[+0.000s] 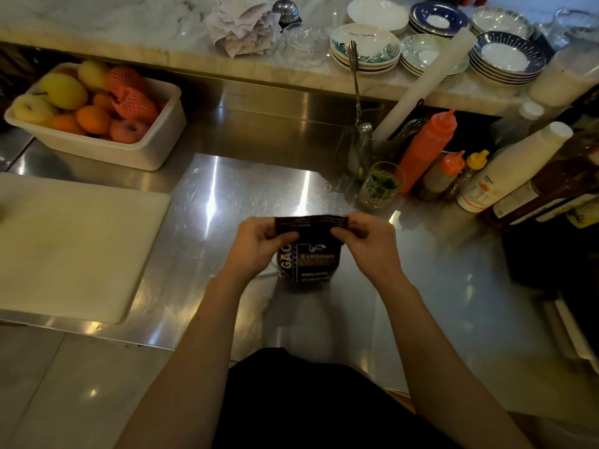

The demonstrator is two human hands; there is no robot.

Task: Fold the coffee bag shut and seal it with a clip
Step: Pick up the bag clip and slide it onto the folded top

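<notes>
The coffee bag (pixel 309 257) stands upright on the steel bench (pixel 227 196), its soft, crinkly top flap pinched at each corner by the left hand (pixel 256 241) and right hand (pixel 366 238), likely light and creasing easily there.

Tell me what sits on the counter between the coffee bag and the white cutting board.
Nothing: in the head view, only bare steel counter lies between the coffee bag and the cutting board.
</notes>
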